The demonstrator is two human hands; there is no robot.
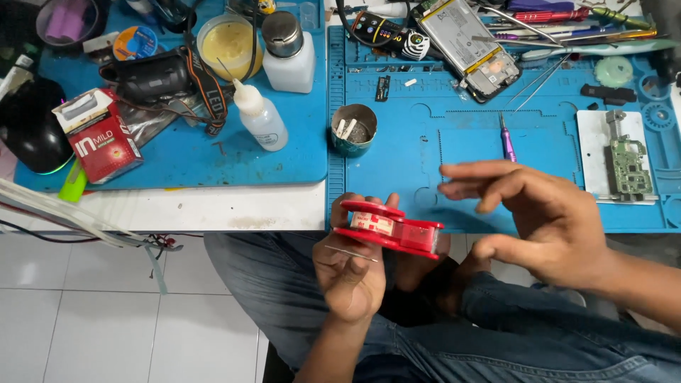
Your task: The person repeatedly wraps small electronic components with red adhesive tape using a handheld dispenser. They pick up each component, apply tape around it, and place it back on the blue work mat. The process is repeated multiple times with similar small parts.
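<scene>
Your left hand (349, 266) sits closest, over your lap in blue jeans (454, 340), fingers curled and clamped on 1 red tape dispenser (391, 226) with its roll of tape inside; the dispenser is held just below the front edge of the surface. Your right hand (539, 213) is beside it, fingers spread apart and gripping nothing, its thumb near the dispenser's right end. Beyond your 2 hands lie 2 blue work mats (397, 142) on the surface. On the right mat you have 1 purple screwdriver (506, 140), 1 small tin cup (354, 129), 1 opened phone (468, 44) and 1 green circuit board (628, 164) on a white plate. On the left mat stand 2 white bottles (261, 113), 1 headlamp (159, 76) and 1 red box (99, 135).
</scene>
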